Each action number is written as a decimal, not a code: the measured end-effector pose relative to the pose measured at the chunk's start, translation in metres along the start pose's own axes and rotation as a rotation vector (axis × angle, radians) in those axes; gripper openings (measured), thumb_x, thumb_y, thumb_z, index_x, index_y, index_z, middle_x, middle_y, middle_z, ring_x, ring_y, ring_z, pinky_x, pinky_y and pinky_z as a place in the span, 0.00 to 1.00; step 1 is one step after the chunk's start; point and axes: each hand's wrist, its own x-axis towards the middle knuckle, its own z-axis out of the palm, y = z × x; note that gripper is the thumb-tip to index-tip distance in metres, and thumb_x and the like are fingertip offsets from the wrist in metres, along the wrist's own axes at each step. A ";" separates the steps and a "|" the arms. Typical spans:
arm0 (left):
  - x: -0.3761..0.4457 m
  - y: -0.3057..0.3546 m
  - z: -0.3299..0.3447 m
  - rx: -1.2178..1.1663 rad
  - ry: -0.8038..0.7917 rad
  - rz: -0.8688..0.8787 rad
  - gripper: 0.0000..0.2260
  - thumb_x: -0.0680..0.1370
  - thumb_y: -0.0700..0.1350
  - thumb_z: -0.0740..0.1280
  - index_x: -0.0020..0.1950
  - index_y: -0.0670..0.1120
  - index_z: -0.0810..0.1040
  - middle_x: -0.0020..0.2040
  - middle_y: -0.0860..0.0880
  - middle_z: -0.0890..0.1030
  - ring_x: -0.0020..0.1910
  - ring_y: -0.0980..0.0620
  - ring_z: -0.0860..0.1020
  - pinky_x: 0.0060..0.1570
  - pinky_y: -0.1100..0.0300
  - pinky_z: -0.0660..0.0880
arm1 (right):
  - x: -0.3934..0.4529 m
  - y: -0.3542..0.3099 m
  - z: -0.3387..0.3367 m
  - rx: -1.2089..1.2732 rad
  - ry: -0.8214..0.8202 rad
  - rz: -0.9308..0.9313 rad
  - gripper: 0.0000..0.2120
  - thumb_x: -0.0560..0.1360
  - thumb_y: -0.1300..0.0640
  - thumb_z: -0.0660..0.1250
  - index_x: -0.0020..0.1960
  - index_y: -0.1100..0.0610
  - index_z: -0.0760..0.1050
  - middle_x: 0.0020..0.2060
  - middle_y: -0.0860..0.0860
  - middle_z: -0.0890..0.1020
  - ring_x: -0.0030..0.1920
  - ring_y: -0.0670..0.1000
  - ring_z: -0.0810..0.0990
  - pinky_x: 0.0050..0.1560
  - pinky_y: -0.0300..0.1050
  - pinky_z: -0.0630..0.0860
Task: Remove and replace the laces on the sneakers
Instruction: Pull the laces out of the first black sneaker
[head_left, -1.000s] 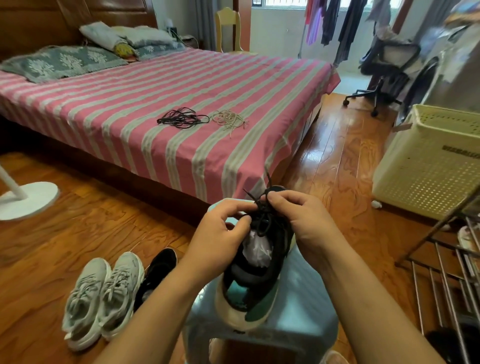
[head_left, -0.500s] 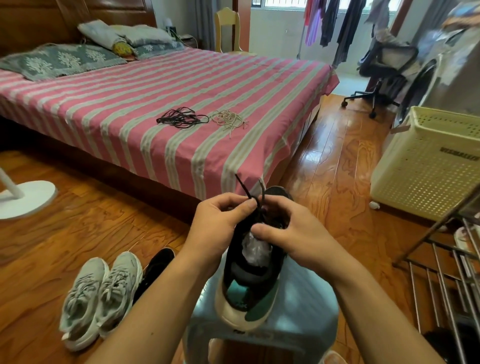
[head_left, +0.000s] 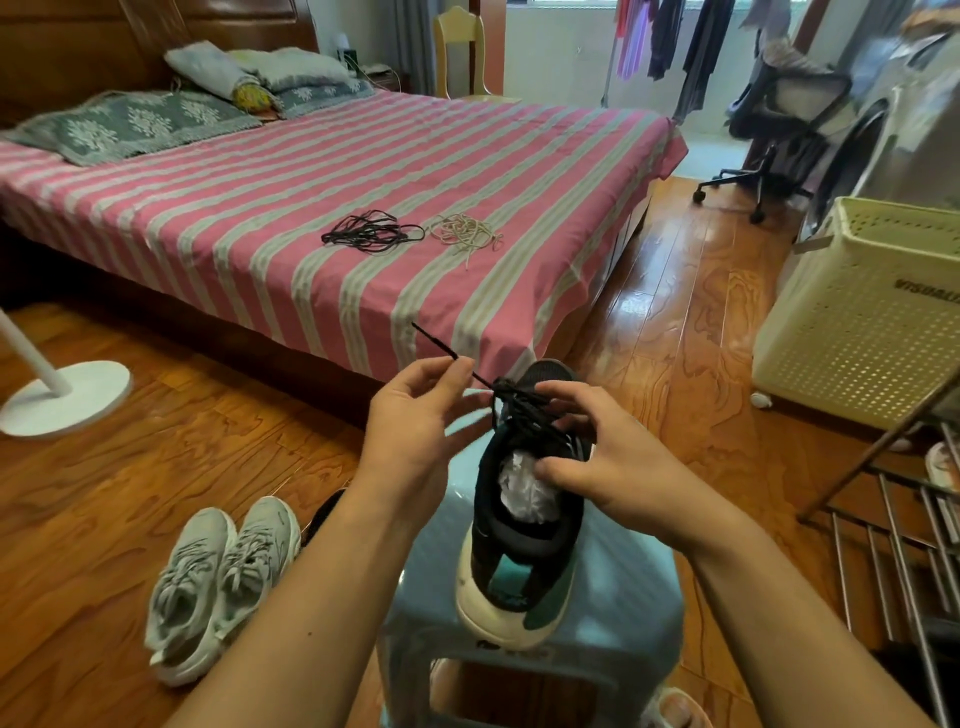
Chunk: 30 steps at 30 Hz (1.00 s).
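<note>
A black sneaker (head_left: 524, 540) with a teal and cream heel stands on a pale blue plastic stool (head_left: 623, 582), white paper stuffed inside it. My left hand (head_left: 415, 415) pinches one end of its black lace (head_left: 441, 345) and holds it stretched up to the left. My right hand (head_left: 597, 457) grips the right side of the sneaker, thumb on the collar and fingers over the laced part. On the bed lie a loose bundle of black laces (head_left: 369, 234) and a bundle of beige laces (head_left: 465, 234).
A pair of grey sneakers (head_left: 218, 582) sits on the wooden floor left of the stool, a second black shoe (head_left: 322, 514) behind them. The striped bed (head_left: 260, 208) is ahead, a white fan base (head_left: 62, 395) left, a cream laundry basket (head_left: 857, 312) and metal rack (head_left: 909, 519) right.
My left hand has pulled the black lace end out and up to the left. My right hand has slid down onto the side of the sneaker.
</note>
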 end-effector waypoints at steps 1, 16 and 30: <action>-0.003 -0.002 0.003 -0.021 -0.041 -0.009 0.04 0.77 0.41 0.72 0.48 0.42 0.80 0.40 0.45 0.81 0.42 0.47 0.83 0.47 0.53 0.82 | 0.000 -0.001 -0.001 0.052 -0.001 0.011 0.28 0.72 0.55 0.77 0.69 0.44 0.71 0.62 0.45 0.75 0.60 0.39 0.76 0.57 0.32 0.74; 0.002 0.009 -0.001 0.256 -0.033 0.225 0.01 0.76 0.41 0.74 0.45 0.47 0.84 0.37 0.49 0.82 0.39 0.52 0.79 0.45 0.54 0.76 | 0.011 -0.007 0.021 -0.121 0.183 -0.080 0.16 0.68 0.52 0.81 0.50 0.49 0.78 0.45 0.44 0.81 0.47 0.39 0.79 0.48 0.31 0.72; 0.031 0.064 -0.072 -0.255 0.617 0.307 0.01 0.83 0.41 0.68 0.52 0.46 0.77 0.41 0.48 0.79 0.35 0.54 0.82 0.44 0.60 0.82 | 0.005 0.001 0.019 -0.090 0.161 -0.072 0.16 0.68 0.57 0.80 0.49 0.49 0.77 0.44 0.42 0.80 0.47 0.36 0.77 0.48 0.28 0.69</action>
